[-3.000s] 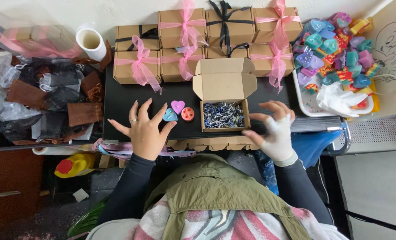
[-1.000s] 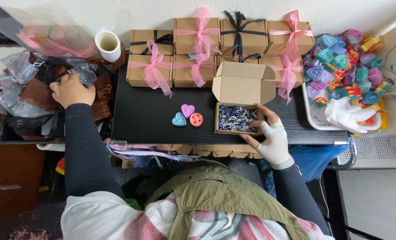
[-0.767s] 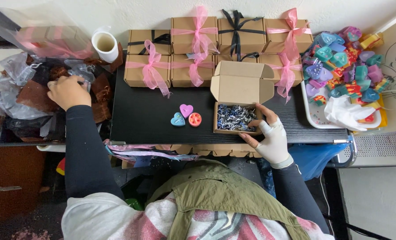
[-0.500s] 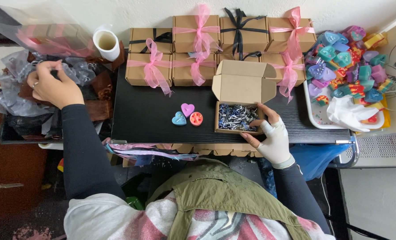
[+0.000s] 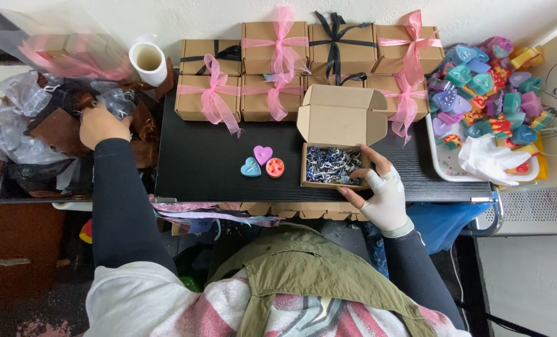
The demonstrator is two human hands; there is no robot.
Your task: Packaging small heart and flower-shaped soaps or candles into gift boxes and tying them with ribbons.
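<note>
Head view, looking straight down: the open box sits on the black counter just in front of me, lid flap standing up at the back, its bottom lined with shredded blue-and-white paper. My right hand, in a white glove, grips its near right corner, thumb on the front edge and fingers along the side wall, steadying it.

Just left of the box, apart from it, lie three small shaped pieces: a blue heart, a pink heart and a round red one. None is in the box yet.

My left hand is far out to the left, buried in a heap of clear bags and brown scraps. Its fingers curl down into the heap, but I cannot tell whether they have closed on anything.

By my reckoning I am at the filling stage, fetching wrapping while the box waits open. The next move calls for bringing that hand back over the counter without dragging the heap along, while the box is held square.

Behind stand closed boxes tied with pink and black ribbons, a white cup to their left, and a tray of coloured pieces on the right.
</note>
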